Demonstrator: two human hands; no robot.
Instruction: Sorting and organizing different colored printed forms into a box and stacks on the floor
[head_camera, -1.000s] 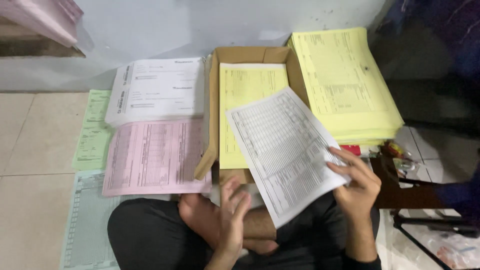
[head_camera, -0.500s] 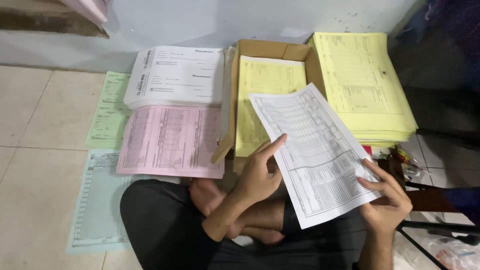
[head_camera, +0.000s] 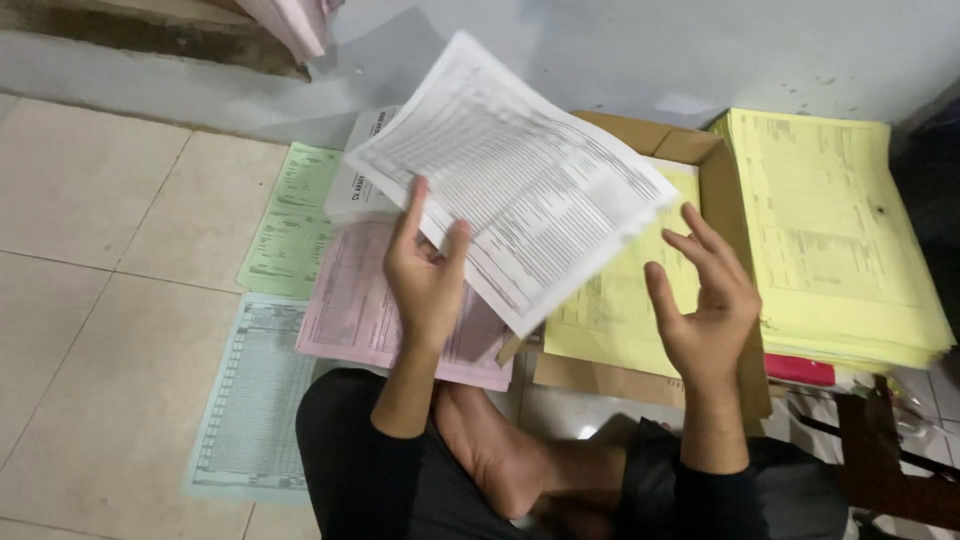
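My left hand (head_camera: 428, 276) grips a white printed sheet (head_camera: 520, 180) by its lower left edge and holds it up over the floor piles. My right hand (head_camera: 706, 306) is beside the sheet's right edge, fingers spread, holding nothing. Under the sheet lie a pink stack of forms (head_camera: 360, 300) and a white stack (head_camera: 362, 178). A cardboard box (head_camera: 726, 190) holds yellow forms (head_camera: 620, 300). I sit cross-legged with a bare foot (head_camera: 500, 450) in front.
A thick pile of yellow forms (head_camera: 840, 230) lies at the right, with something red (head_camera: 800, 368) under its near edge. Green sheets (head_camera: 290, 220) and a blue-green sheet (head_camera: 252, 400) lie on the tiled floor at left. A grey wall (head_camera: 700, 50) runs behind.
The white sheet passed from my right hand to my left and moved up and leftwards. My right hand let go and opened. The view shifted left.
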